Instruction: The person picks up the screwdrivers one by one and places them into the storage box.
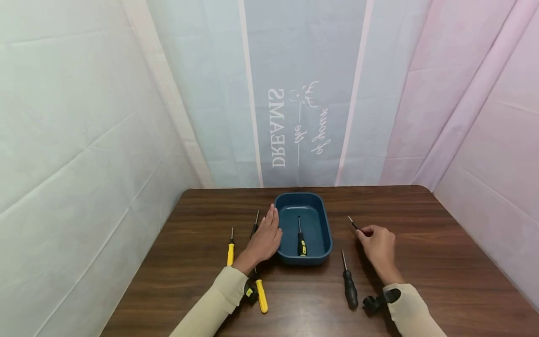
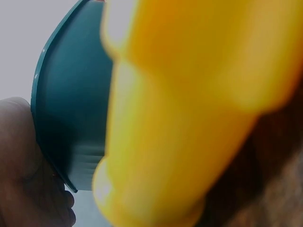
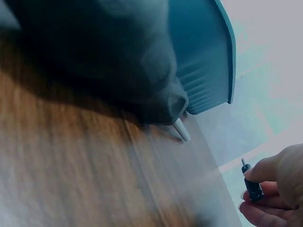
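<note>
In the head view, my left hand [image 1: 265, 238] lies with straight fingers along the left rim of a blue rectangular tray [image 1: 313, 229]. Inside the tray is a black-and-yellow screwdriver [image 1: 302, 244], its tip pointing away. To the tray's right, my right hand [image 1: 380, 245] pinches a small black screwdriver [image 3: 252, 188], metal tip forward, seen clear of the table in the right wrist view. Nearer me lies a larger black screwdriver [image 1: 350, 289], its handle big and blurred in that view. A yellow screwdriver handle [image 2: 180, 118] fills much of the left wrist view, partly hiding the tray wall [image 2: 71, 104].
Left of the tray lie a yellow screwdriver [image 1: 230, 252], a dark one [image 1: 254, 228] partly behind my left hand, and another yellow-handled one [image 1: 261, 296] beside my left wrist. Fabric [image 1: 294, 47] hangs behind the brown wooden table [image 1: 202, 210] and along both sides.
</note>
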A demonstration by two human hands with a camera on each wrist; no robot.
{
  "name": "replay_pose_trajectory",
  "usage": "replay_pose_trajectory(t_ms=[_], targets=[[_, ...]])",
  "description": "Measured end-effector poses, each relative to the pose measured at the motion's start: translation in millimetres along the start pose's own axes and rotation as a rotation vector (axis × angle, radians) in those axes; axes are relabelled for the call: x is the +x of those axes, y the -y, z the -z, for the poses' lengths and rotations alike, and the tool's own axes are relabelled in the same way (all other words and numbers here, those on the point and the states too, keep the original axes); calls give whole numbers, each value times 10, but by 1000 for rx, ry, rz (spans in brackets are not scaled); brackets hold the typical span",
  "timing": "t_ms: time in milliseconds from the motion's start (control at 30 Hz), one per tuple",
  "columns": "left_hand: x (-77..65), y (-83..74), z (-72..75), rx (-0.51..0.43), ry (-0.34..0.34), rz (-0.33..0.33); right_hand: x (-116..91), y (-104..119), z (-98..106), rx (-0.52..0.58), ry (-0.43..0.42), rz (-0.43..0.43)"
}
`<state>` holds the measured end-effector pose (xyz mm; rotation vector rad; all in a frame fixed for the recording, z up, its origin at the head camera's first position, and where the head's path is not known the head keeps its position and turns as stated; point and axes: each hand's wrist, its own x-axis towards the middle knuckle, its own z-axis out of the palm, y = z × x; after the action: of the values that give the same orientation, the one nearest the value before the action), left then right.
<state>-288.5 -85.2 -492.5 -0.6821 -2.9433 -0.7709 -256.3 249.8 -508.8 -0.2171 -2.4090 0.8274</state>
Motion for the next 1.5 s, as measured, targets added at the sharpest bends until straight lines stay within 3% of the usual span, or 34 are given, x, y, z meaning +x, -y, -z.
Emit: replay_pose_trajectory(t_ms=[500, 833, 1500], targets=[[-7, -16, 4, 10, -1, -6, 23, 4, 47, 19, -44, -14], [-8, -32, 33, -2, 9, -2, 52, 34, 60, 30, -98, 24], [21, -2, 6, -25, -8, -3, 60, 97, 95, 38, -96, 19]])
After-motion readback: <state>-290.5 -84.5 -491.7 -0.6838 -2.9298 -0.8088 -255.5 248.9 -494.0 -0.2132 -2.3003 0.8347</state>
